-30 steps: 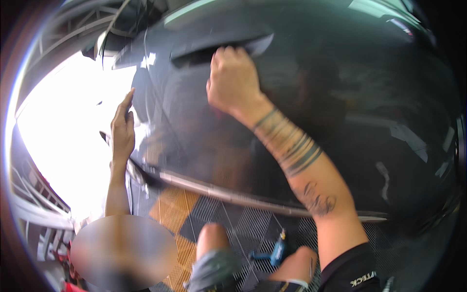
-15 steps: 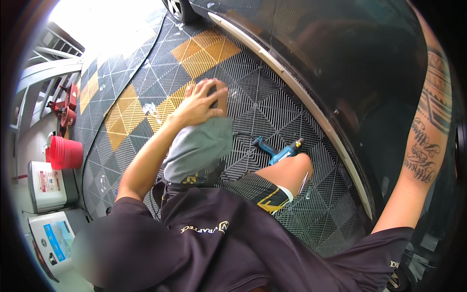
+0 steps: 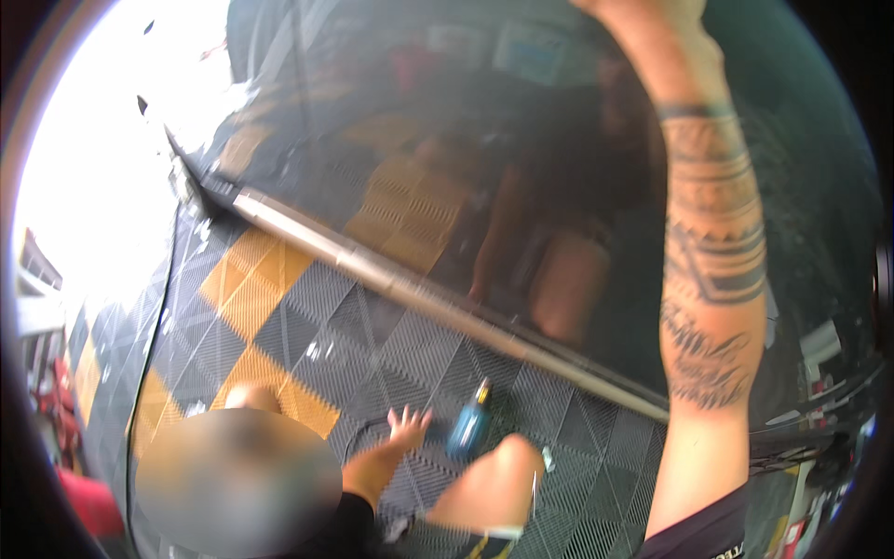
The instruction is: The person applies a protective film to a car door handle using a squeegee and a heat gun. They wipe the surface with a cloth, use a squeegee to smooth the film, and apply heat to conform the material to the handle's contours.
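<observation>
My left hand point(image 3: 408, 429) reaches low over the tiled floor with its fingers spread, and nothing shows in it. Just to its right lies a blue pistol-grip tool point(image 3: 468, 430) that looks like a heat gun, its narrow nozzle pointing toward the car. Hand and tool appear slightly apart. A dark cord point(image 3: 368, 426) runs beside the hand. My right arm stretches up along the dark car body panel point(image 3: 521, 121). Only the wrist end of my right hand point(image 3: 652, 11) shows at the top edge; its fingers are out of sight.
A pale strip point(image 3: 400, 289) runs along the car's lower edge. Black, grey and yellow ribbed tiles point(image 3: 326, 354) cover the floor, with small scraps on them. A long cable point(image 3: 158, 326) crosses at left, near a red bucket point(image 3: 88, 503). My bent knee point(image 3: 512, 461) is beside the tool.
The view has swung toward the car. My left hand has left my bent leg and come down near the blue tool, fingers spread. The right arm remains raised along the car.
</observation>
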`<act>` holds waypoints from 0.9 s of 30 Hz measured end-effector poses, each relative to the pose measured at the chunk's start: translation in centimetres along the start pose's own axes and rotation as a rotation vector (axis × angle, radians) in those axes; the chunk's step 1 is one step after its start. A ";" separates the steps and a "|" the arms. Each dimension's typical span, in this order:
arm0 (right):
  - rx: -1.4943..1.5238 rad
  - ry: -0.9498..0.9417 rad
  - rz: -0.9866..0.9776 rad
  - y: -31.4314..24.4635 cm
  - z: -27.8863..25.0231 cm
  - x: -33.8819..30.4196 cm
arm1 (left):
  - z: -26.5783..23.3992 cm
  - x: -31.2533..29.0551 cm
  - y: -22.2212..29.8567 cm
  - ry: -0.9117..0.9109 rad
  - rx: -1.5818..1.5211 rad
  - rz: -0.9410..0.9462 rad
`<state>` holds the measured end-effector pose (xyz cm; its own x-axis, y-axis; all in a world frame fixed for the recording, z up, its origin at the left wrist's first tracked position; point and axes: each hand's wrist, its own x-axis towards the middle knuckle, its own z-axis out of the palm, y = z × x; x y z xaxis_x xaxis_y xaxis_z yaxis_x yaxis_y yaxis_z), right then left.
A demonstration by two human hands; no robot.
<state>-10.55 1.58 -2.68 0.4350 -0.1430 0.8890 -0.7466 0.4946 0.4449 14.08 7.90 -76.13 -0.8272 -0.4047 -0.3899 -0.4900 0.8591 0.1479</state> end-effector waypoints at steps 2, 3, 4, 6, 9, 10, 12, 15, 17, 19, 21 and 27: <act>-0.006 0.060 -0.048 0.4 -0.8 0.6 | -1.9 0.8 2.0 -0.094 0.084 -0.006; -0.031 0.095 -0.105 1.7 -1.7 1.3 | -3.3 3.3 3.3 -0.118 0.085 0.083; 0.016 0.082 -0.069 1.1 -0.8 0.2 | -2.0 1.0 2.4 -0.137 0.115 0.202; -0.010 0.084 -0.084 2.0 -2.3 1.5 | -2.2 1.4 3.8 -0.114 -0.084 0.256; 0.087 0.039 -0.003 0.6 -1.8 1.1 | -8.2 -2.5 5.7 -0.260 -0.214 0.184; 0.089 0.021 0.017 1.0 -2.3 1.5 | -10.3 -3.1 6.2 -0.278 -0.218 0.149; 0.080 0.061 0.016 1.4 -1.7 2.1 | -11.6 -4.4 5.0 -0.259 -0.427 0.041; 0.074 0.028 0.028 2.1 -2.0 2.8 | -15.6 -5.0 2.4 -0.378 -0.743 -0.047; 0.101 -0.017 0.053 1.8 -2.9 2.7 | -21.3 -9.2 2.2 -0.306 -0.921 -0.062; 0.056 0.017 0.044 1.6 -2.8 2.8 | -22.2 -11.7 -0.3 -0.146 -1.037 0.015; 0.036 0.019 0.044 1.7 -2.8 2.9 | -23.7 -13.7 -1.5 0.187 -0.916 0.029; 0.077 -0.010 0.062 1.9 -3.0 2.2 | -30.8 -25.7 0.3 0.319 -1.604 -0.027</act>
<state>-9.50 4.74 -0.19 0.3821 -0.1229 0.9159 -0.8086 0.4354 0.3957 26.70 8.93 -38.09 -0.7345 -0.6330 -0.2448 -0.1030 -0.2525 0.9621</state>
